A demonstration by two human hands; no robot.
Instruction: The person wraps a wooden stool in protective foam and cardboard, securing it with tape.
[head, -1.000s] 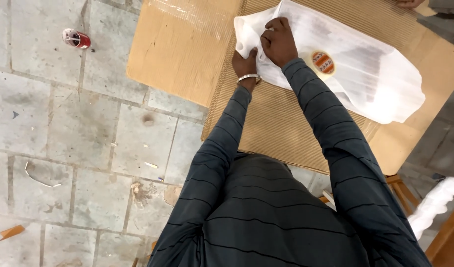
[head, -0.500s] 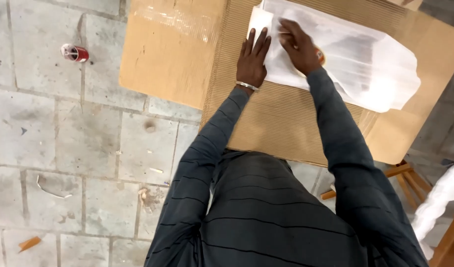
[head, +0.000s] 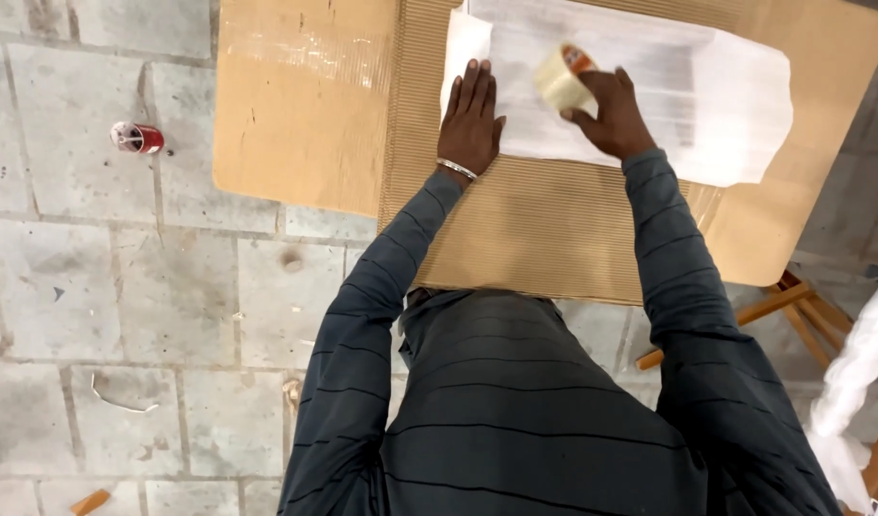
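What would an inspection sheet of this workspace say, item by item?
Surface: corrugated cardboard sheet laid flat.
Job's things: white plastic-wrapped package on the cardboard; tape roll above it.
Clutter: red can and an orange scrap on the floor.
Hands: left hand flat on the package's edge; right hand gripping the tape roll.
Cables: nothing seen.
Surroundings: grey stone-tile floor; wooden frame at right.
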